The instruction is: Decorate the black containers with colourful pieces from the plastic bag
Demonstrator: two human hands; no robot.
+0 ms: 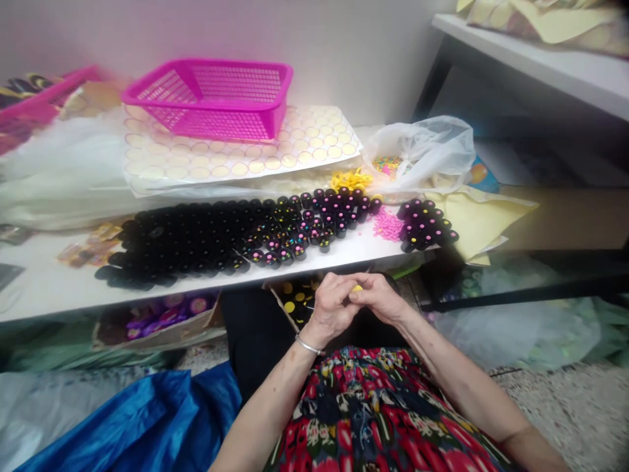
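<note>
My left hand (pixel 332 308) and my right hand (pixel 377 296) meet just below the edge of the low white table (pixel 59 285), above my lap. Both hands are closed, pinching a small yellow piece (pixel 356 288) between the fingertips. A thin bracelet circles my left wrist. On the table right above my hands lies a dense spread of small black caps (pixel 196 239), many with coloured beads on top. A smaller cluster of black caps (pixel 426 225) sits to the right, beside a little heap of pink beads (pixel 388 225).
A pink mesh basket (pixel 216 98) rests on sheets of round stickers (pixel 236 154) at the back. A clear plastic bag (pixel 422 154) with coloured beads and yellow pieces (pixel 350 179) lie at the right. A blue bag (pixel 147 419) lies at my left, boxes sit under the table.
</note>
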